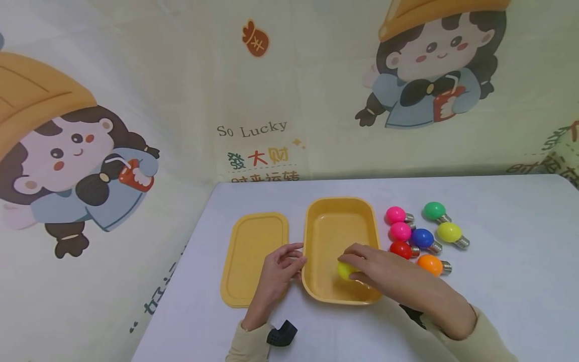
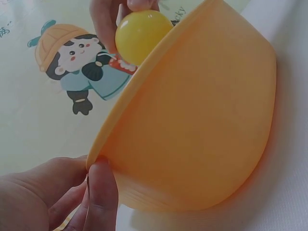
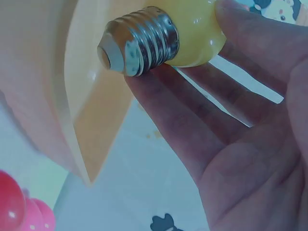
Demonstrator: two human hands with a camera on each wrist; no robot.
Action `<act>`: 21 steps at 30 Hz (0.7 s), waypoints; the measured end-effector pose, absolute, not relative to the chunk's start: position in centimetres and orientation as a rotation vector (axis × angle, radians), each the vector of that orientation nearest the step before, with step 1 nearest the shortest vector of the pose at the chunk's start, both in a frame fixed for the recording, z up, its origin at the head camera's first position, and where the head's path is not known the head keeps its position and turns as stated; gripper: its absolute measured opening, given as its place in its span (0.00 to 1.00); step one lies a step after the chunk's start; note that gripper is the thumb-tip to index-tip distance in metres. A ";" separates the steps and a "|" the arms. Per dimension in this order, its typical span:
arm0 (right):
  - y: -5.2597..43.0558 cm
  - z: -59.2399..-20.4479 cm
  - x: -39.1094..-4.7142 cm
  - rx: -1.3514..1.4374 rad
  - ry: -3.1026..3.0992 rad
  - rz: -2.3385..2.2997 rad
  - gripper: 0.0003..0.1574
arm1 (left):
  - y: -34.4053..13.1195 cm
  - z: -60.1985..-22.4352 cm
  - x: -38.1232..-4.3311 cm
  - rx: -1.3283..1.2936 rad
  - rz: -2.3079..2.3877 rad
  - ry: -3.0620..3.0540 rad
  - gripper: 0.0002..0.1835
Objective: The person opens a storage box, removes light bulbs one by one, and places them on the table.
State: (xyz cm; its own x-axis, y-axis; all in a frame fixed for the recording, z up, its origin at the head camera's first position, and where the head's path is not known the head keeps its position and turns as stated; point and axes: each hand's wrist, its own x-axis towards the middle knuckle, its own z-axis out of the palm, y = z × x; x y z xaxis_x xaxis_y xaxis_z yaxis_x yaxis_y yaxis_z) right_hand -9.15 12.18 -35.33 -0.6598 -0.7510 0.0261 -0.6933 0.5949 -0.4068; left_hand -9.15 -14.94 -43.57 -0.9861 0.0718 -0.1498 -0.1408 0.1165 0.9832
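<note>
My right hand (image 1: 393, 274) holds a yellow light bulb (image 1: 345, 271) over the yellow plastic box (image 1: 336, 229). In the right wrist view the bulb's threaded metal base (image 3: 144, 41) points away from the palm, with thumb and fingers around the yellow globe (image 3: 197, 36). The left wrist view shows the globe (image 2: 144, 36) just beyond the box rim. My left hand (image 1: 279, 269) pinches the left rim of the box between thumb and fingers, plain in the left wrist view where the fingertips (image 2: 102, 180) press on its edge.
A flat yellow lid (image 1: 253, 251) lies left of the box. To the right lie several coloured bulbs: pink (image 1: 396, 215), blue (image 1: 422, 238), red (image 1: 400, 249), green (image 1: 434, 210), orange (image 1: 429, 264) and another yellow one (image 1: 449, 232). A printed cloth (image 1: 325, 100) hangs behind the white table (image 1: 520, 281).
</note>
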 end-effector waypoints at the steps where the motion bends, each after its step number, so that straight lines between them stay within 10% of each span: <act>1: 12.4 -35.2 -9.1 -1.228 2.677 -0.598 0.22 | -15.0 -43.6 -9.1 -0.071 1.986 2.223 0.22; 21: 19.9 -34.5 -9.0 -0.953 2.885 -0.524 0.31 | -15.1 -43.3 -8.8 -0.062 2.001 2.197 0.23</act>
